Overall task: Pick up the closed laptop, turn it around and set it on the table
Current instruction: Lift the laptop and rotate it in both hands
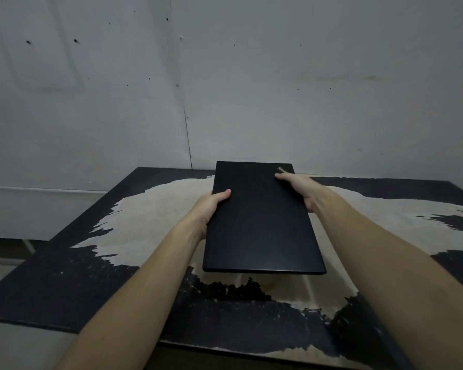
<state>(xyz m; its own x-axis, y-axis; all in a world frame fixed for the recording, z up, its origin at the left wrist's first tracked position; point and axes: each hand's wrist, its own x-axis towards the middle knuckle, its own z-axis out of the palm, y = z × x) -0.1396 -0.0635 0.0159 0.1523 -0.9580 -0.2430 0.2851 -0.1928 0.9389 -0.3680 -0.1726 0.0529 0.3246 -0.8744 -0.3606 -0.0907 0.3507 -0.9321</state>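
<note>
The closed black laptop [259, 222] hangs in the air above the table [64, 284], its long side pointing away from me, a short edge nearest me. A small logo sits at its far right corner. My left hand [211, 204] grips the left long edge, thumb on top of the lid. My right hand [300, 189] grips the right long edge near the far corner, thumb on the lid beside the logo. The fingers of both hands are hidden under the laptop.
The table top is black with a large worn pale patch [158, 217] across its middle. A grey wall [225, 76] stands right behind the table's far edge. To the left of the table lies a lower pale ledge [38, 209].
</note>
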